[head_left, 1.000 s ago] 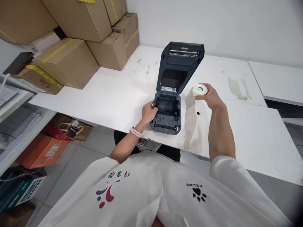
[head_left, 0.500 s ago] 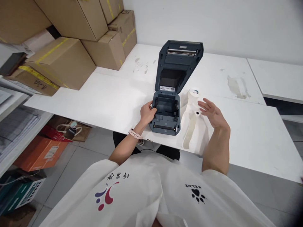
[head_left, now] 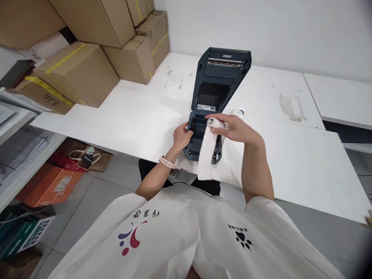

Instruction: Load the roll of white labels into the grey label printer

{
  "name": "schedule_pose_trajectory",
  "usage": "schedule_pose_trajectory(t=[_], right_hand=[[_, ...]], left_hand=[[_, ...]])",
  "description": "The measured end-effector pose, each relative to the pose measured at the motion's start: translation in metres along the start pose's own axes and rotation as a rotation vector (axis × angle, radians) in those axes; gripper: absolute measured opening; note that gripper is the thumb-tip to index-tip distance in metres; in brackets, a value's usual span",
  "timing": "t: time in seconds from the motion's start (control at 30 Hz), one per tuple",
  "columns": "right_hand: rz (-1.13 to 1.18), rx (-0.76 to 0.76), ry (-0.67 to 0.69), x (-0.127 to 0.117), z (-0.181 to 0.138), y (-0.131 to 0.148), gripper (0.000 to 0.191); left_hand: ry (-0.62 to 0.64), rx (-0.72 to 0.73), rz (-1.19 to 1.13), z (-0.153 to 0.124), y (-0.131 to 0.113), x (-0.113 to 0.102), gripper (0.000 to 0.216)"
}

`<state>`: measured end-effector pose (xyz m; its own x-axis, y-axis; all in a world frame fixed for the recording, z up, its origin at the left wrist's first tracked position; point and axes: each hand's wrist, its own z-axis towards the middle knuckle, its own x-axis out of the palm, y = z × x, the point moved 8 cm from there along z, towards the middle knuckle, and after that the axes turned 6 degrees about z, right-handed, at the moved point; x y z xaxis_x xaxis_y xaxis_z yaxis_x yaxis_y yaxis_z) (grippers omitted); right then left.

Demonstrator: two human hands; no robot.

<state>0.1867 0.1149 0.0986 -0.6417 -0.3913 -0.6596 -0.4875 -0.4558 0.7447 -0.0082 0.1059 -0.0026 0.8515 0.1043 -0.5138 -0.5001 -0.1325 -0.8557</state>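
A dark blue-grey label printer (head_left: 200, 114) stands on the white table with its lid tipped up and back. My left hand (head_left: 182, 137) grips the left side wall of its base, thumb over the edge. Above the printer's open bay, my right hand (head_left: 232, 128) holds a small roll of white label paper (head_left: 214, 123) between thumb and fingers. A loose strip of paper (head_left: 207, 155) hangs from the roll toward me, hiding part of the bay. A second white paper roll (head_left: 238, 112) lies on the table right of the printer, partly behind my right hand.
Cardboard boxes (head_left: 78, 73) with yellow tape are stacked at the table's left end, by the wall. The table (head_left: 130, 124) has its front edge close to my body. A shelf (head_left: 26, 151) with papers stands left; an orange box (head_left: 54, 186) lies below on the floor.
My right hand has picked up the smaller paper roll from the table and moved it left, over the printer's bay. My left hand stays on the printer's side.
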Motion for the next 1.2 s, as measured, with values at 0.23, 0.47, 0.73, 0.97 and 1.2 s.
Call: schedule_pose_trajectory(t=[0.23,0.47,0.73,0.97,1.2], right_hand=[[-0.636,0.155,0.175,0.068,0.051,-0.018,0.044],[-0.271,-0.067,0.013,0.069,-0.002,0.012,0.042],[-0.309,-0.169,0.013,0.108,-0.073,0.027,0.071],[-0.219,-0.222,-0.190,0.105,-0.083,0.026,0.034],[-0.222,-0.243,-0.108,0.104,-0.088,0.025,0.039]], left_hand=[[-0.008,-0.003,-0.039,0.002,0.004,0.002,0.053],[-0.020,-0.011,-0.139,0.002,0.010,0.005,0.055],[0.090,-0.060,-0.305,0.003,0.014,0.018,0.059],[0.117,-0.058,-0.299,0.000,0.009,0.015,0.059],[0.106,-0.049,-0.300,0.002,0.012,0.017,0.063]])
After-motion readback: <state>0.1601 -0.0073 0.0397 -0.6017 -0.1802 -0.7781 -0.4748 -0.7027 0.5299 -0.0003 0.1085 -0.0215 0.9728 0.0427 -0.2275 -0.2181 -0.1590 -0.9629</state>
